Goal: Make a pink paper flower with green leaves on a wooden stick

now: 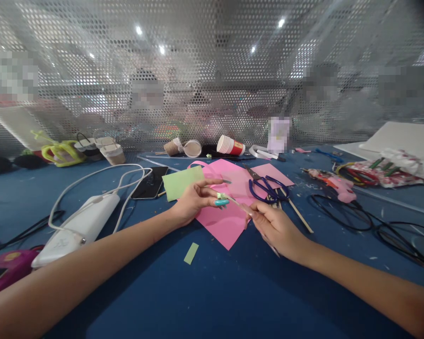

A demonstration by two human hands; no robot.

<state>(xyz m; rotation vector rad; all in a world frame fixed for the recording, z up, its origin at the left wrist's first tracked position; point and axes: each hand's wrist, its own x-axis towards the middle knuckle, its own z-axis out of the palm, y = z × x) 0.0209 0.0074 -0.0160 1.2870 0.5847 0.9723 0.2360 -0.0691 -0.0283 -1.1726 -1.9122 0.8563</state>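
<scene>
My left hand [192,200] pinches a small pale green piece of paper [221,195] between its fingertips, at the end of a thin pale stick [235,202]. My right hand [277,226] grips that stick further down, and its lower end sticks out below the palm. Both hands are over pink paper sheets [222,228] on the blue table. Beside my left hand lies a light green sheet [180,183]. Scissors with dark blue handles [251,190] rest on the pink paper, near my right hand. A small green paper strip [191,253] lies in front.
A white power bank [88,221] with a cable and a black phone [150,182] lie left. Stacked paper cups [229,145] lie at the back. On the right are a pink glue gun [341,187], a black cord [342,227] and a loose wooden stick [300,216]. Perforated metal [212,61] stands behind.
</scene>
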